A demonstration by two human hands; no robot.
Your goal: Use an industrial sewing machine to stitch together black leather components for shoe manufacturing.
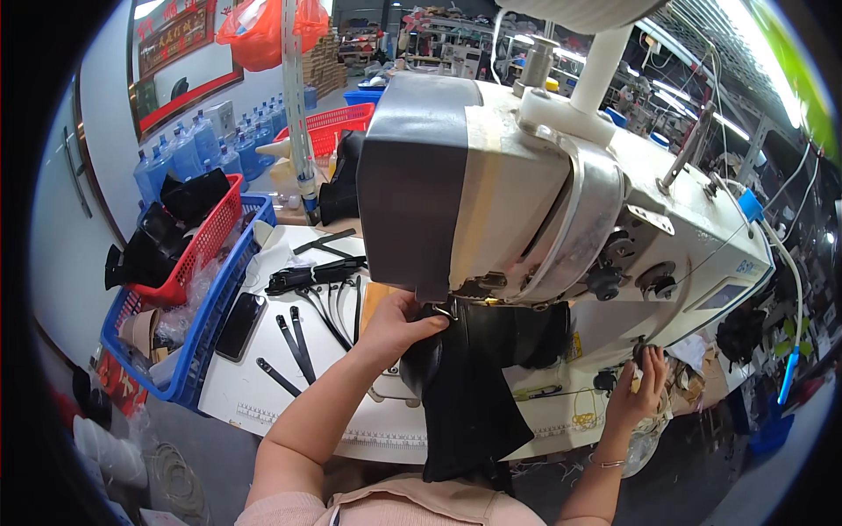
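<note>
A black leather-like piece (465,394) hangs over the near edge of the white sewing table (289,386), with its upper part under the head of a large sewing machine (517,202). My left hand (399,329) is closed on its upper left edge, thumb on top beside the metal presser parts (447,311). The machine head hides some of those fingers. To the right, my right hand (645,390) is raised with its fingers apart, fingertips at a small dark knob (642,349) low on the machine. Whether they touch it I cannot tell.
Several black straps (298,342) and a phone (240,326) lie on the table's left. Beyond are a blue crate (189,359) and a red basket (197,241) with black pieces. A green-handled tool (537,392) and yellow thread (583,419) lie near the front right.
</note>
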